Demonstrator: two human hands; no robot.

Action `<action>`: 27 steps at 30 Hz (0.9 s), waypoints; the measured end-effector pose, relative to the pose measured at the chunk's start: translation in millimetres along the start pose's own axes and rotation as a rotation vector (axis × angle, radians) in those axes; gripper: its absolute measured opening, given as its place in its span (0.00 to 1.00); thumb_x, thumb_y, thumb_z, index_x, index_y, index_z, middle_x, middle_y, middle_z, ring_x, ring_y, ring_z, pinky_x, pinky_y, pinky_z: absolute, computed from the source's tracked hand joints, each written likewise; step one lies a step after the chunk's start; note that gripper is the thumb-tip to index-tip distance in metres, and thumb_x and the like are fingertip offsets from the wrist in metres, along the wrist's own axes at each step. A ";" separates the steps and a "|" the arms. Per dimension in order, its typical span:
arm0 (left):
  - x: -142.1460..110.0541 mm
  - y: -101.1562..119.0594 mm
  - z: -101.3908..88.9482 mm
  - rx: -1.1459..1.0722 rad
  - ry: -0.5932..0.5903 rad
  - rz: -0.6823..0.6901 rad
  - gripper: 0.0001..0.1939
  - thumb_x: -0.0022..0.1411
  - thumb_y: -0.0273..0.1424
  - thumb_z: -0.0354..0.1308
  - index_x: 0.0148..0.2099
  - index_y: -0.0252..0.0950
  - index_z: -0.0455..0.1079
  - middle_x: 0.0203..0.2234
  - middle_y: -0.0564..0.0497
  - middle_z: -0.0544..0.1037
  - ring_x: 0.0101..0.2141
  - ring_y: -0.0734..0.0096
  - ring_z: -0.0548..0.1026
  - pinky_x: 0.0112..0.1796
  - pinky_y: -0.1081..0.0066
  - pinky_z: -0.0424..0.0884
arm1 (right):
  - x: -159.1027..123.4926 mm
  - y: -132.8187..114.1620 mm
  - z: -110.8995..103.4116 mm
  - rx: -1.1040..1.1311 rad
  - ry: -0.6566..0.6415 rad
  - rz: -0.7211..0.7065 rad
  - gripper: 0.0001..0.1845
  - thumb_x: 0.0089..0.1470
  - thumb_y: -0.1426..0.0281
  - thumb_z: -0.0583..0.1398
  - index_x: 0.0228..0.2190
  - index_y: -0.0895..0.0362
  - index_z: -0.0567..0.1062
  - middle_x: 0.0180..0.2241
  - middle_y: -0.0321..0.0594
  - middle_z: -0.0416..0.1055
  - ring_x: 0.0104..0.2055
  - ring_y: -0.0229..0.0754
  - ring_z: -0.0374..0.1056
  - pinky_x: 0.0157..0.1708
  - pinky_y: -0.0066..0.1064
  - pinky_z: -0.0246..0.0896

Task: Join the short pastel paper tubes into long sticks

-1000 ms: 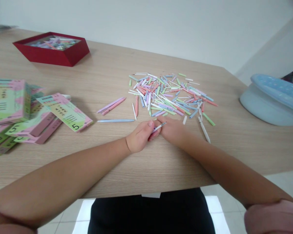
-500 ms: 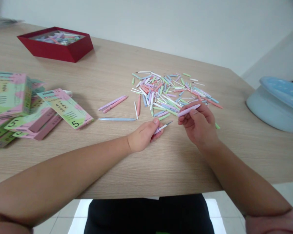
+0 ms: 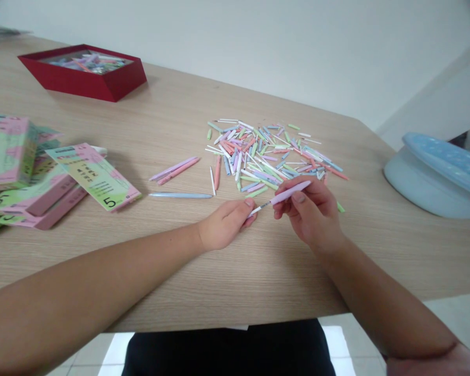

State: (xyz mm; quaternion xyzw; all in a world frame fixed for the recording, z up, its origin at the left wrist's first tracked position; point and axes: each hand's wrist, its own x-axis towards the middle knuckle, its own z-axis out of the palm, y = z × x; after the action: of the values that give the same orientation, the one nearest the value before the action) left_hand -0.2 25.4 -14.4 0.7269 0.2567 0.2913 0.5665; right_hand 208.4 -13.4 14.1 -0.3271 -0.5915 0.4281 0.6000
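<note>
Lilac barrel sits pinched in the right hand above the table, seeming to meet the slim refill gripped by the left hand, and I judge a skewed angle could bend the tip.

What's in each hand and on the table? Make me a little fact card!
Left hand: holds a white refill
Right hand: holds a purple barrel, its end at the refill's tip
Beyond hands: pile of pen parts
Table's left: pink-and-green boxes
Back left: red box, colourful sticks inside
Far right: rounded light-blue object
</note>
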 end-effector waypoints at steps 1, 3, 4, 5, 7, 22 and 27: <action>0.1 0.1 -0.1 0.003 -0.007 0.003 0.32 0.77 0.53 0.35 0.27 0.38 0.59 0.19 0.56 0.61 0.23 0.73 0.60 0.28 0.68 0.59 | -0.4 -0.5 0.2 -0.008 -0.001 -0.008 0.06 0.66 0.65 0.64 0.44 0.50 0.80 0.38 0.38 0.78 0.32 0.38 0.75 0.28 0.31 0.75; 0.1 0.0 -0.3 0.005 -0.013 0.008 0.32 0.78 0.53 0.34 0.28 0.38 0.59 0.19 0.56 0.61 0.23 0.72 0.60 0.28 0.68 0.59 | -0.6 -1.5 0.2 -0.025 0.000 -0.024 0.07 0.66 0.65 0.64 0.44 0.50 0.81 0.38 0.38 0.78 0.32 0.38 0.74 0.28 0.32 0.75; 0.1 -0.2 -0.2 0.003 -0.011 0.007 0.32 0.78 0.53 0.34 0.28 0.38 0.59 0.19 0.56 0.61 0.23 0.72 0.60 0.29 0.68 0.59 | -0.5 -1.7 0.0 -0.029 -0.002 -0.034 0.06 0.66 0.64 0.64 0.44 0.50 0.80 0.38 0.38 0.78 0.31 0.38 0.75 0.28 0.33 0.76; 0.0 -0.3 -0.1 0.001 -0.008 0.003 0.32 0.78 0.53 0.35 0.28 0.38 0.60 0.19 0.56 0.61 0.23 0.72 0.60 0.29 0.68 0.59 | -0.2 -1.8 -0.2 -0.030 -0.005 -0.042 0.06 0.66 0.64 0.63 0.43 0.50 0.80 0.38 0.38 0.78 0.31 0.38 0.75 0.29 0.33 0.76; -0.2 -0.4 0.2 -0.004 -0.002 -0.006 0.31 0.78 0.53 0.36 0.28 0.38 0.60 0.20 0.56 0.62 0.24 0.73 0.60 0.29 0.68 0.59 | 0.3 -1.5 -0.9 -0.032 -0.005 -0.056 0.06 0.66 0.64 0.63 0.44 0.49 0.80 0.38 0.38 0.78 0.31 0.38 0.75 0.29 0.33 0.76; -2.3 -4.5 -0.1 0.012 -0.012 0.025 0.33 0.77 0.52 0.34 0.32 0.37 0.66 0.22 0.55 0.63 0.25 0.71 0.62 0.30 0.67 0.60 | 1.6 -9.5 -3.1 -0.258 -0.161 -0.072 0.06 0.66 0.66 0.63 0.45 0.52 0.78 0.35 0.39 0.79 0.34 0.40 0.76 0.34 0.36 0.75; -4.4 -4.3 -0.4 0.039 -0.039 0.046 0.31 0.77 0.48 0.34 0.36 0.36 0.70 0.22 0.54 0.64 0.26 0.69 0.63 0.31 0.67 0.61 | 5.0 -14.0 -18.1 -0.368 -0.199 -0.064 0.07 0.64 0.64 0.66 0.43 0.52 0.79 0.35 0.40 0.79 0.35 0.42 0.76 0.34 0.35 0.74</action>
State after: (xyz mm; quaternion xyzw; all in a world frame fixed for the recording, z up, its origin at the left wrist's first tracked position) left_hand -3.8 23.5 -19.2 0.7491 0.2346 0.2846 0.5503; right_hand 227.8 -12.7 27.2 -0.3683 -0.7259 0.3238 0.4822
